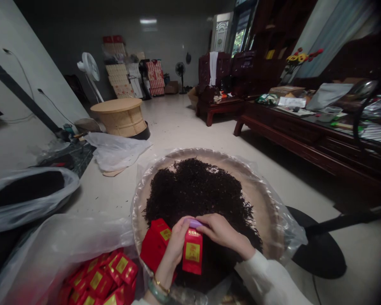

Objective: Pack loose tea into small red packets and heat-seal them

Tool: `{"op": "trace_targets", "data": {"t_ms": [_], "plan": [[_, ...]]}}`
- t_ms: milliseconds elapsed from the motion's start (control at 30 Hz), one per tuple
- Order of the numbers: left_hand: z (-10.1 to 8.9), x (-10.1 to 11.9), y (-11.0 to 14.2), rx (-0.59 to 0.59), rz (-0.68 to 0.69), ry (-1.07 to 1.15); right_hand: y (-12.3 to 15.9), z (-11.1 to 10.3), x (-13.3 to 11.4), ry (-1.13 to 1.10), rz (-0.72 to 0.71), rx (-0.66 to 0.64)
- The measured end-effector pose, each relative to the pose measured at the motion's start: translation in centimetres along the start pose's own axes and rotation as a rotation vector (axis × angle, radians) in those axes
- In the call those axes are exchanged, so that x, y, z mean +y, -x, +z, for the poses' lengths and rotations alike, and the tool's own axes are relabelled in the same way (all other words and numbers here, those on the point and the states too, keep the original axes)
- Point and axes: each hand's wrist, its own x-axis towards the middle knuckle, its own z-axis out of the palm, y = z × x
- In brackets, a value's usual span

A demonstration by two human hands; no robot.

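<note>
My left hand (177, 239) and my right hand (220, 231) meet over a wide round tray (268, 207) lined with clear plastic. Between them hangs a red tea packet (193, 250) with a gold label, its top edge behind a small purple strip (195, 223). Fingers of both hands are closed at this strip; its exact kind is unclear. Dark loose tea leaves (193, 186) are heaped in the tray. Beside my left hand, flat red pouches (154, 243) lie at the tray's near left, partly hidden by my wrist.
Filled red packets (100, 279) lie in a plastic bag at lower left. Behind it stands another bag of dark leaves (25, 188). A black round stand base (320, 245) is right of the tray. A round woven basket (123, 118) and a long wooden table (292, 131) stand farther off.
</note>
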Motion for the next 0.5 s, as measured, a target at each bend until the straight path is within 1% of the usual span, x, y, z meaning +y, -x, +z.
{"op": "trace_targets", "data": {"t_ms": [67, 100, 167, 233, 267, 333, 433, 500], "plan": [[0.0, 0.0, -0.1, 0.007, -0.019, 0.051, 0.0, -0.1, 0.0, -0.025, 0.003, 0.007], [-0.1, -0.1, -0.1, 0.002, -0.054, 0.086, 0.0, -0.2, -0.1, -0.050, 0.004, 0.012], [-0.3, -0.4, -0.1, -0.038, -0.195, 0.140, 0.0, -0.3, -0.1, -0.114, -0.006, 0.018], [-0.5, -0.6, -0.1, -0.092, -0.355, 0.139, 0.0, -0.2, 0.2, -0.156, -0.020, 0.014], [-0.6, -0.7, -0.1, -0.112, -0.403, 0.125, -0.1, 0.0, 0.5, -0.167, -0.023, 0.016], [-0.8, -0.8, -0.1, -0.123, -0.413, 0.111, -0.4, 0.4, 1.5, -0.176, -0.001, 0.055], [-0.8, -0.6, 0.0, -0.115, -0.351, 0.136, -1.1, 1.4, 3.7, -0.161, 0.094, 0.172], [-0.7, -0.5, 0.1, -0.103, -0.301, 0.120, -1.5, 2.0, 5.1, -0.126, 0.163, 0.210]]}}
